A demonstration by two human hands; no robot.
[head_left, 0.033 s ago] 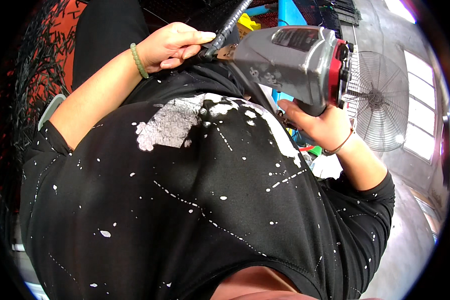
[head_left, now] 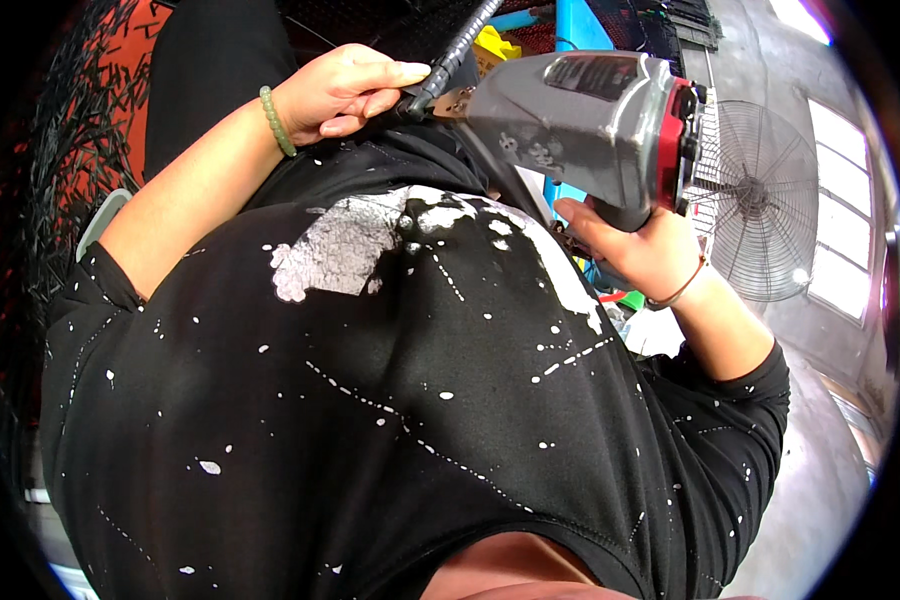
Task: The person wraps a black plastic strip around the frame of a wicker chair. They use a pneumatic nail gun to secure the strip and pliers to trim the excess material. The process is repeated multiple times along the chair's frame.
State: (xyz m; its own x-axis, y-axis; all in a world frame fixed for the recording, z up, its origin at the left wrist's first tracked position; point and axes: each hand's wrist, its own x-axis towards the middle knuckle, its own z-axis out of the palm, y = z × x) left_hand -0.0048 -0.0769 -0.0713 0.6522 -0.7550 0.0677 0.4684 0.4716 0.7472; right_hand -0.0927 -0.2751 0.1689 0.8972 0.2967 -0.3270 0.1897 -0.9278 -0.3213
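Note:
My right hand [head_left: 642, 250] is wrapped round the handle of a grey nail gun [head_left: 575, 125] with a red band at its rear end. The tool's metal nose points left and meets a bar wrapped in black strip [head_left: 460, 55]. At that meeting point my left hand [head_left: 345, 92], a green bead bracelet on its wrist, is closed, thumb and forefinger pinching the dark strip against the bar. The strip's end is mostly hidden by fingers and shadow. Part of the gun's handle and lower body is covered by my right hand.
A large wire-caged fan [head_left: 755, 195] stands at the right near a window. Blue posts [head_left: 580, 25] and a yellow item [head_left: 495, 45] are behind the gun. Many black strips [head_left: 80, 110] lie over an orange-red surface at the far left.

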